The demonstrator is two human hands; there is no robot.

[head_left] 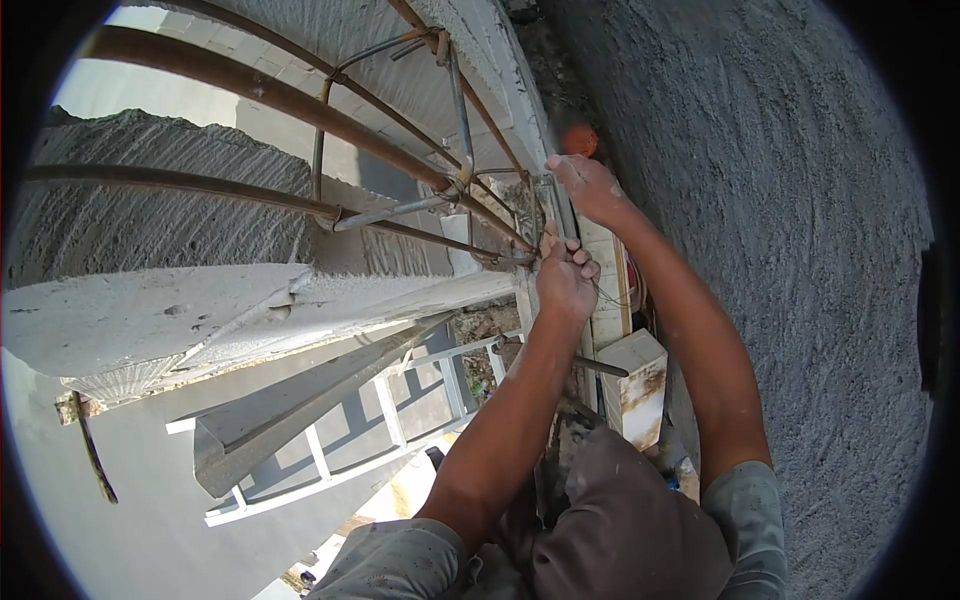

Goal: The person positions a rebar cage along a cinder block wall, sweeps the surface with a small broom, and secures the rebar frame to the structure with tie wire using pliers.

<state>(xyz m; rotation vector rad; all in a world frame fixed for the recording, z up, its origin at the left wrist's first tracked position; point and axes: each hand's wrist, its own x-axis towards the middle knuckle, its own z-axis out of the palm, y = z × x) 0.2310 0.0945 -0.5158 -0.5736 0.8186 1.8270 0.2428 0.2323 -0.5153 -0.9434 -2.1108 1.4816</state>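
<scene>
My left hand [567, 278] is closed beside the foot of the rusty rebar cage [400, 165], its fingers curled up. Thin wire [618, 299] trails out of it to the right. Higher up, my right hand [590, 188] has its fingers pinched together near the top of the narrow wall. Whatever sits between those fingertips is too small to make out. Bent stirrups [463, 110] tie the long bars of the cage together, and the bars slant from upper left down to my left hand.
A rough grey wall [800, 250] rises close on my right. A blurred orange object [578, 140] lies beyond my right hand. Below left are a white ladder [390, 410] and a long grey metal channel [300, 400]. A stained white block [637, 385] stands near my knee.
</scene>
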